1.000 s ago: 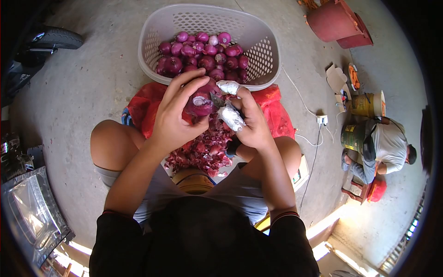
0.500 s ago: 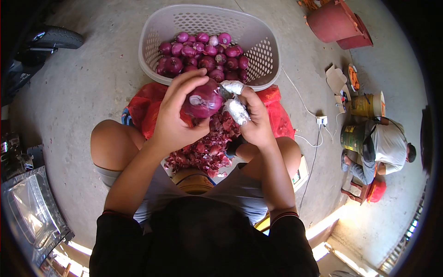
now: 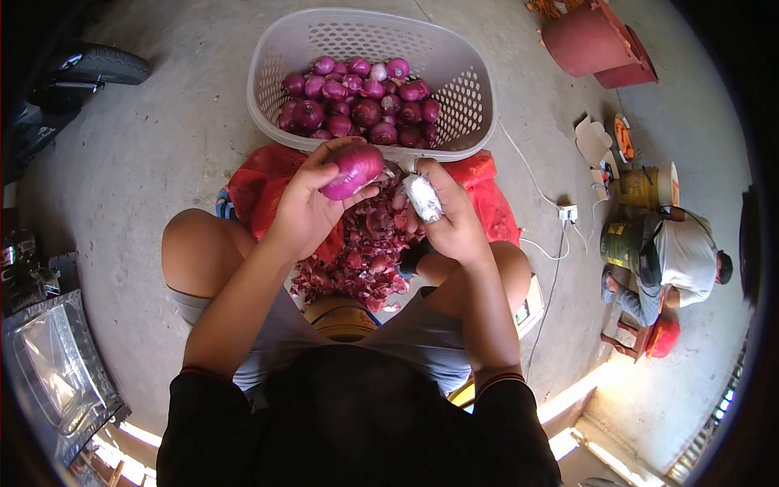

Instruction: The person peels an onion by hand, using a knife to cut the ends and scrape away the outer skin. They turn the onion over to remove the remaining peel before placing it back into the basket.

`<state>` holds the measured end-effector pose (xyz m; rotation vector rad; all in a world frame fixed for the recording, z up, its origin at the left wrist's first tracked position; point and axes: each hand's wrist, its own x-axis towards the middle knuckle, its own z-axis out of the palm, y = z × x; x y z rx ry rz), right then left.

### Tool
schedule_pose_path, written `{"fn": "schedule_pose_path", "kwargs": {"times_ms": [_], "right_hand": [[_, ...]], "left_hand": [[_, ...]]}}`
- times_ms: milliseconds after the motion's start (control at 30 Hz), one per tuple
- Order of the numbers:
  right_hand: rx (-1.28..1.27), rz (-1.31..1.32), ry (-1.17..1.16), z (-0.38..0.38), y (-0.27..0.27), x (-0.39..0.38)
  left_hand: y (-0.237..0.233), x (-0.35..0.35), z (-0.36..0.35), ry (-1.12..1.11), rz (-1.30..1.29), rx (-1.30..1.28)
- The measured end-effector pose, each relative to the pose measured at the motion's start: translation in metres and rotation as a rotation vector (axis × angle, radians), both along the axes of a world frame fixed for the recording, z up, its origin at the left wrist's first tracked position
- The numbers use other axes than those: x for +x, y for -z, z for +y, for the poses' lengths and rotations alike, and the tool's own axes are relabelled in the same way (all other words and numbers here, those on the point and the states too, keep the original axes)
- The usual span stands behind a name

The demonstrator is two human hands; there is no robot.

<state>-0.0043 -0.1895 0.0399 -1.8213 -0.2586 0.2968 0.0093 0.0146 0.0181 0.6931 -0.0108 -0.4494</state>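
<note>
Left hand (image 3: 302, 213): half-curled, gripping a purple onion (image 3: 354, 171)
Right hand (image 3: 454, 221): mostly curled (silvery thumb wrap (image 3: 422, 199)), contents unclear
Basket (image 3: 461, 101): holds more onions (image 3: 367, 112)

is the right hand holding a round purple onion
No, the glossy, round purple onion is in the left hand, apart from the right hand.

- We look from the wearer's head, forward and steeply down;
- closest to us, the black shirt (image 3: 357, 414) fills the bottom of our view;
- we have the left hand (image 3: 304, 207) and right hand (image 3: 454, 219) near mid-frame;
- past them we face the basket (image 3: 280, 40) and floor (image 3: 162, 146), our wide view curving toward dark edges.
</note>
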Motion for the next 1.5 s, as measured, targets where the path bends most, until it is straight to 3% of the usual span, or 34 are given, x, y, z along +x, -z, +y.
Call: {"fn": "schedule_pose_path", "kwargs": {"times_ms": [100,400,733,1133,1233,1500], "right_hand": [[-0.012,0.002,-0.032,-0.006,0.007,0.001],[-0.344,-0.527,0.028,-0.006,0.006,0.006],[-0.418,-0.494,0.112,-0.006,0.0,0.006],[-0.35,-0.441,0.092,-0.005,-0.004,0.006],[-0.43,-0.456,0.084,-0.003,-0.006,0.005],[-0.434,-0.49,0.109,0.002,-0.009,0.004]], "left_hand": [[0.004,0.002,0.0,0.008,0.031,-0.039],[0.0,0.007,0.003,-0.083,-0.009,0.136],[-0.003,0.005,0.002,-0.095,-0.272,0.465],[-0.01,0.006,0.002,-0.041,-0.375,0.429],[-0.01,0.006,0.002,-0.046,-0.448,0.507],[-0.004,0.007,0.004,-0.069,-0.358,0.418]]}}
